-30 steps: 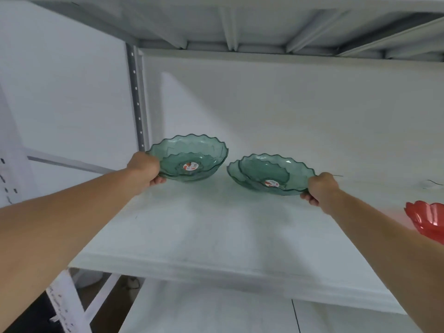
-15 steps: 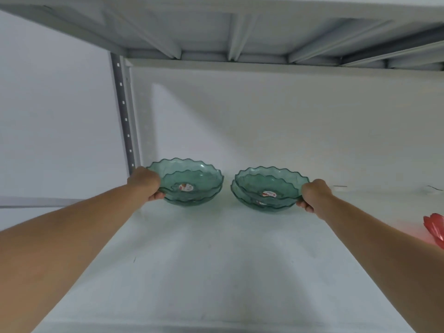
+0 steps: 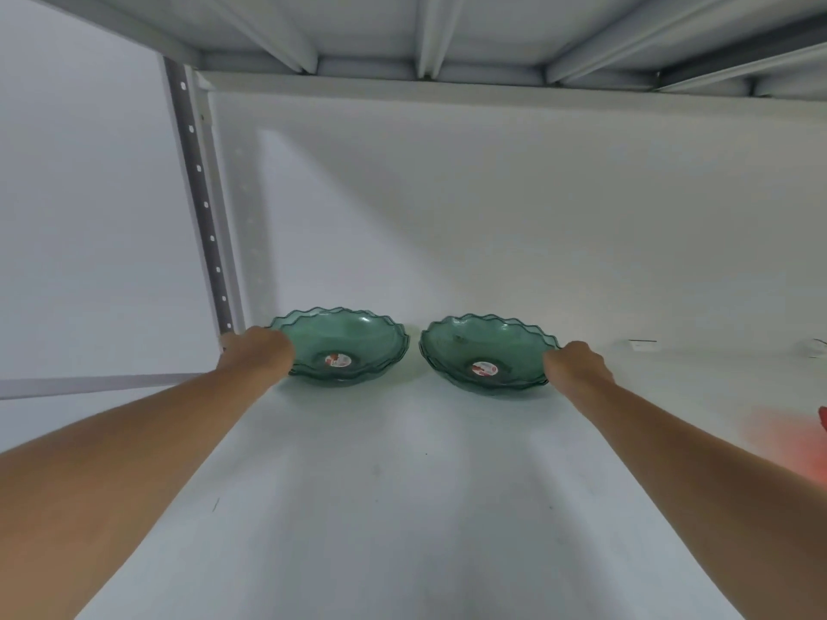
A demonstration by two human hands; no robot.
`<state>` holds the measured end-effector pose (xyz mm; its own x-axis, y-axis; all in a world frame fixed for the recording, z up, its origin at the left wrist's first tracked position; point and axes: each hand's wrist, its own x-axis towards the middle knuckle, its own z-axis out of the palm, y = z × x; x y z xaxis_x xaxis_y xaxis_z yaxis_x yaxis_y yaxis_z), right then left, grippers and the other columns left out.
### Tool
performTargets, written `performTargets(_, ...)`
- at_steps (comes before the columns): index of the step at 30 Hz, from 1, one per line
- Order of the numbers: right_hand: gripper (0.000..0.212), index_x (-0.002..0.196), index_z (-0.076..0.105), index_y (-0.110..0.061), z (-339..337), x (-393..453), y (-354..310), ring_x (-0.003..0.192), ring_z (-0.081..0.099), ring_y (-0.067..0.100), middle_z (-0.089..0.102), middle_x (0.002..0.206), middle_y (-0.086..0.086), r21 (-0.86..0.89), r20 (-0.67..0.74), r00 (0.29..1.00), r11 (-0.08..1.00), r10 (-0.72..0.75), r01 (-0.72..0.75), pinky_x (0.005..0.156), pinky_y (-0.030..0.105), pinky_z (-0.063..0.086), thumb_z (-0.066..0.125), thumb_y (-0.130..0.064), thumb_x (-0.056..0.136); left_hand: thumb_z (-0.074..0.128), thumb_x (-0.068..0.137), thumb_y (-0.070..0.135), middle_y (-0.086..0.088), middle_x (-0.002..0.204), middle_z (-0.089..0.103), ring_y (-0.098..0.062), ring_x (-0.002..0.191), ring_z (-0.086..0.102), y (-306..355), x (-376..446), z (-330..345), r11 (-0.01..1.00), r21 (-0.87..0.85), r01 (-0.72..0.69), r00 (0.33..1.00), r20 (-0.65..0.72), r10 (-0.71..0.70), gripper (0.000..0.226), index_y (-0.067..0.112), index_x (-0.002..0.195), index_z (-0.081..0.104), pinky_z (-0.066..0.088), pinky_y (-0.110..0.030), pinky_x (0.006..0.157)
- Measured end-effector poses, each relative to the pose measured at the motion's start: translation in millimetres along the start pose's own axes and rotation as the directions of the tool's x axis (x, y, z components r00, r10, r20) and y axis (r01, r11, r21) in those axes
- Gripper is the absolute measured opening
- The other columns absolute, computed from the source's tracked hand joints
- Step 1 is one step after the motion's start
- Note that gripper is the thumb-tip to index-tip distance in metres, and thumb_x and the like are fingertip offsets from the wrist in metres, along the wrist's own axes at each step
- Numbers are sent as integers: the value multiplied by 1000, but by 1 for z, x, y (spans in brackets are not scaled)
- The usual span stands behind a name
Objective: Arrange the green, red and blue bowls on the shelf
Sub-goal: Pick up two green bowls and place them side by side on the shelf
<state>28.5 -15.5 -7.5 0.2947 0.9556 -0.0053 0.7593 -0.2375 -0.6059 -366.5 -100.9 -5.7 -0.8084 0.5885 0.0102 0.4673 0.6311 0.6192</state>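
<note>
Two small stacks of translucent green bowls with wavy rims rest side by side on the white shelf (image 3: pixel 402 485), near its back wall. My left hand (image 3: pixel 257 355) grips the left rim of the left green bowls (image 3: pixel 344 346). On the right rim of the right green bowls (image 3: pixel 485 351) my right hand (image 3: pixel 577 366) is closed. Each stack shows a red and white sticker in its middle. A sliver of a red bowl (image 3: pixel 822 425) shows at the right edge, with a red glow on the shelf beside it. No blue bowl is in view.
A perforated metal upright (image 3: pixel 197 194) stands just left of the left bowls. The underside of the upper shelf (image 3: pixel 425 33) with its ribs hangs overhead. A small label (image 3: pixel 642 344) lies by the back wall on the right.
Both stacks went from tilted and lifted to resting flat on the shelf, farther back toward the wall. My view has moved in closer, and the red bowl has slid almost out of frame.
</note>
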Motion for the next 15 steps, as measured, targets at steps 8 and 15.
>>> performTargets(8, 57, 147, 46, -12, 10, 2, 3, 128, 46, 40, 47, 140, 18, -22, -54, 986, 987, -158, 157, 97, 48, 43, 34, -41, 100, 31, 104, 49, -20, 151, 39, -40, 139, 37, -14, -6, 15, 972, -43, -231, 969, -94, 226, 65, 14, 158, 42, 36, -54, 110)
performTargets(15, 63, 160, 36, -33, -3, -35, -22, 144, 36, 29, 40, 160, 2, -329, 34, 846, 793, -532, 512, 111, 50, 35, 36, -54, 100, 36, 105, 52, -7, 160, 45, -31, 146, 39, 9, -45, -10, 733, 77, -675, 735, -4, 678, 63, 21, 159, 45, 37, -48, 116)
